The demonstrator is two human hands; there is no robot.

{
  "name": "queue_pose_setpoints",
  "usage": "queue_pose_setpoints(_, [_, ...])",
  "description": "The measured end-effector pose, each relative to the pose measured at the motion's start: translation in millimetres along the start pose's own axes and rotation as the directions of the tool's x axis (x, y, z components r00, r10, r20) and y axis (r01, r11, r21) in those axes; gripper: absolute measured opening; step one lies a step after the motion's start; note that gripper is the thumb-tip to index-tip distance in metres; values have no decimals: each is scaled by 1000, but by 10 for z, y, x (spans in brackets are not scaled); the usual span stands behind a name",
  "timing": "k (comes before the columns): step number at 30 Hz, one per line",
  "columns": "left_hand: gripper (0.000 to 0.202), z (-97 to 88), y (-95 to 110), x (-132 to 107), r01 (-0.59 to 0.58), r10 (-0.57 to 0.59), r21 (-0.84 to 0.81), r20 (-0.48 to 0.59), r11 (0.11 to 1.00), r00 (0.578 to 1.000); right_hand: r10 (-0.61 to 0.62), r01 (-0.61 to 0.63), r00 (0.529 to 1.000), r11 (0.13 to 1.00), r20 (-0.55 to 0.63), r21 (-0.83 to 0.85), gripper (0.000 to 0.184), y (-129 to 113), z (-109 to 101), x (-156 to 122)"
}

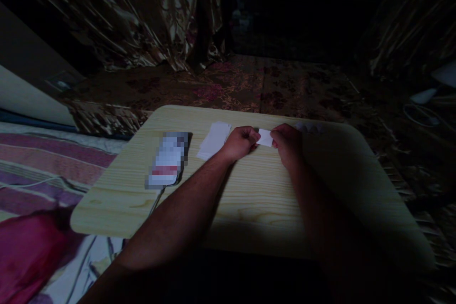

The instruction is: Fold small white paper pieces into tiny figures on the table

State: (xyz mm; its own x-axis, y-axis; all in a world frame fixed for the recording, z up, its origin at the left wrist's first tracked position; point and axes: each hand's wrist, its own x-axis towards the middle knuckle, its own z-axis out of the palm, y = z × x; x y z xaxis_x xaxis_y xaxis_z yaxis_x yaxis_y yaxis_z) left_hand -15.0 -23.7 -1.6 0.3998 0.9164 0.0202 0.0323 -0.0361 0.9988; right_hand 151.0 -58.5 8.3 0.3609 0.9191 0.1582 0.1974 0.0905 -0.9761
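Note:
A small piece of white paper (pixel 265 137) is stretched between both hands, just above the wooden table (pixel 256 199). My left hand (pixel 242 142) pinches its left edge between thumb and fingers. At the right edge, my right hand (pixel 287 142) is closed on the same paper. Whether the paper is folded I cannot tell. A loose stack of white paper sheets (pixel 215 137) lies just left of my left hand, partly behind the forearm. Beyond my right hand, several small pale pieces (pixel 310 128) stand in a row, too dim to name.
A phone (pixel 168 159), its screen blurred, lies on the table's left side with a cable (pixel 156 202) running from it. Striped bedding (pixel 53 161) and a red cloth (pixel 32 247) are at the left. Patterned curtains (pixel 171 9) hang behind. A white object with a cord (pixel 423 96) is at the far right.

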Motion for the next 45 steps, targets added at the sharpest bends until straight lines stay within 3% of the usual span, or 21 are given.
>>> queue_pose_setpoints(9, [32,14,55,-12,50,-49,-40,19,998,999,20,-19,999,999,-27,36,9,-60,13,-18])
queue_pose_setpoints(19, [35,-5,-50,10,-39,37,73,27,997,999,40,-40,999,999,-12,-16,11,-83,-3,-24])
queue_pose_setpoints(23, [35,-3,-72,15,-58,53,132,40,990,998,11,-9,998,1000,-60,19,10,-88,15,-34])
queue_pose_setpoints(31, [24,14,-43,-9,-87,82,148,39,985,996,15,-12,998,999,-57,52,12,-70,16,-18])
queue_pose_setpoints(38, [21,37,-43,5,-38,41,53,-57,998,998,13,-10,999,998,-50,66,13,-41,46,-16])
queue_pose_setpoints(45, [34,75,17,-9,-12,8,-101,-43,995,999,-21,28,998,989,-53,145,12,-15,56,2])
